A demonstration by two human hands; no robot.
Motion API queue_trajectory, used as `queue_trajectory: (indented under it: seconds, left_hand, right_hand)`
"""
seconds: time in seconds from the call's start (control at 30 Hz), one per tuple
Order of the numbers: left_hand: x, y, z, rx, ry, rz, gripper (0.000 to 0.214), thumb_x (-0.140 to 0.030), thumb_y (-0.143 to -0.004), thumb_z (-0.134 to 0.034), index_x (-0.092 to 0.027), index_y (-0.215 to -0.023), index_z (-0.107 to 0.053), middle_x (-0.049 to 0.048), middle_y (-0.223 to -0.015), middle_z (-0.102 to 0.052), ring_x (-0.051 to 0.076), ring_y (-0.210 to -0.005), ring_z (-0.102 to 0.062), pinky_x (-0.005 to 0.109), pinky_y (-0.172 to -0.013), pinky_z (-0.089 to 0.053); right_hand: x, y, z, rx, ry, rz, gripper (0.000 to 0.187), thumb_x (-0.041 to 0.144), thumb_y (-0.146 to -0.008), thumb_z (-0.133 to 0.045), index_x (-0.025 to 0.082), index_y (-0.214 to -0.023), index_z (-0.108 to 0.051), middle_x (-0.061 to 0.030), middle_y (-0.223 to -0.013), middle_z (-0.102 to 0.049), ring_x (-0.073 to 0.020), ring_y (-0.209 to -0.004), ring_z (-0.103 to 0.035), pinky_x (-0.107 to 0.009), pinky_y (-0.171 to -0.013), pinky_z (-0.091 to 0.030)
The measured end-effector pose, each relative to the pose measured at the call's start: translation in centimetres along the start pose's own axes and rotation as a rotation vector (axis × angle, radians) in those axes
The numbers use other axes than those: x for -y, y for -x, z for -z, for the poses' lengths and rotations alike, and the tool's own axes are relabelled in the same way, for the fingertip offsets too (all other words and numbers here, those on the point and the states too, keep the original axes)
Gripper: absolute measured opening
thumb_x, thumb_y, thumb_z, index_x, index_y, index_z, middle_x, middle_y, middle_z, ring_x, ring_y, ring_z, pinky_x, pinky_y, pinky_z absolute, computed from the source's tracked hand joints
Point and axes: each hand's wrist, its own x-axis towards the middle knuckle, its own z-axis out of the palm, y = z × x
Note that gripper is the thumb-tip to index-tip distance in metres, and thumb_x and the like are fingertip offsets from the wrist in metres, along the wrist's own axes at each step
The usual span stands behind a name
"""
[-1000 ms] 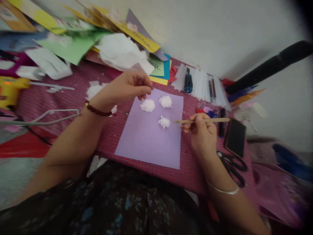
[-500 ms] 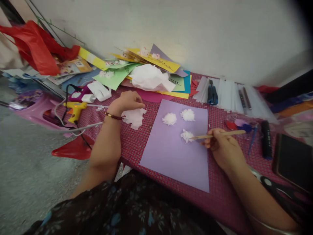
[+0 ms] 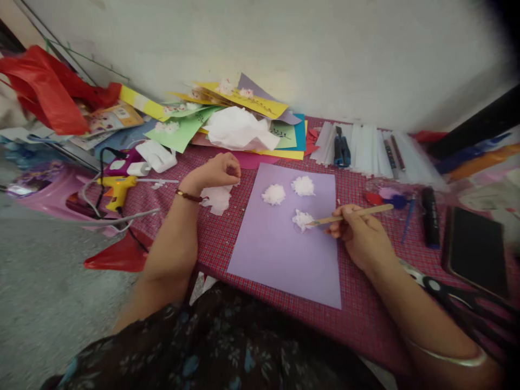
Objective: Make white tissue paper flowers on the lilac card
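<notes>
My right hand (image 3: 363,238) grips a thin wooden stick (image 3: 376,210), its far tip touching the lowest white tissue puff (image 3: 301,219) on a sheet of purple paper (image 3: 280,260). Higher on that sheet sit two more puffs, a left one (image 3: 273,194) and a right one (image 3: 303,186). To the left of the paper, my left hand (image 3: 221,169) is curled with thumb and fingertips together; anything small between them is hidden. Just below it lies a torn piece of white tissue (image 3: 217,200) on the red checked tablecloth (image 3: 213,244).
A yellow glue gun (image 3: 119,192) with its cord lies at left near a purple power strip (image 3: 119,165). Crumpled white tissue (image 3: 239,129) rests on coloured cards at the back. Scissors (image 3: 447,292), a phone (image 3: 475,252), a black marker (image 3: 430,216) and glue sticks (image 3: 361,146) occupy the right.
The view has shifted slightly, so most things appear a little further left. My left fingers have curled in more. The stick's tip stays at the lowest puff.
</notes>
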Motion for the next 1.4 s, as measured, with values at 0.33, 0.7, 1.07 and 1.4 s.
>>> queue_trajectory:
  seconds: [0.33,0.7,1.07,1.4]
  left_hand:
    - [-6.0,0.1,-0.3,0.021,0.443,0.047,0.009,-0.024,-0.077,-0.061,-0.017,-0.075,-0.056,-0.0008,-0.066,-0.056,0.009,-0.06,-0.051,0.023,-0.06,-0.04]
    - [-8.1,-0.2,-4.4,0.501,0.276,-0.037,0.01,-0.022,-0.069,-0.065,-0.016,-0.074,-0.071,0.0013,-0.073,-0.066,0.011,-0.064,-0.057,0.021,-0.059,-0.041]
    - [-10.8,3.4,-7.8,0.351,0.573,0.297,0.005,-0.014,-0.077,-0.061,-0.016,-0.075,-0.057,-0.002,-0.058,-0.059,0.008,-0.048,-0.054,0.018,-0.048,-0.042]
    - [-11.3,4.0,-9.2,0.311,0.479,0.289,0.004,-0.011,-0.078,-0.058,-0.015,-0.076,-0.057,-0.0025,-0.058,-0.058,0.009,-0.048,-0.055,0.019,-0.048,-0.043]
  right_hand:
    - [0.8,0.0,-0.2,-0.01,-0.033,-0.064,0.031,0.049,-0.078,-0.074,0.02,-0.077,-0.062,0.0023,-0.056,-0.06,-0.0091,-0.047,-0.056,-0.022,-0.049,-0.049]
    - [0.7,0.8,0.4,0.003,-0.043,-0.02,0.036,0.053,-0.077,-0.074,0.02,-0.075,-0.061,0.0033,-0.055,-0.061,-0.0073,-0.044,-0.054,-0.021,-0.049,-0.049]
    - [1.4,3.6,-1.1,0.337,0.168,0.136,0.023,0.043,-0.089,-0.067,0.019,-0.092,-0.066,-0.0022,-0.077,-0.074,-0.0106,-0.057,-0.064,-0.025,-0.057,-0.053]
    - [1.0,4.1,-2.6,0.435,0.372,0.128,0.021,0.037,-0.091,-0.063,0.018,-0.097,-0.066,-0.0042,-0.084,-0.073,-0.009,-0.057,-0.059,-0.024,-0.054,-0.049]
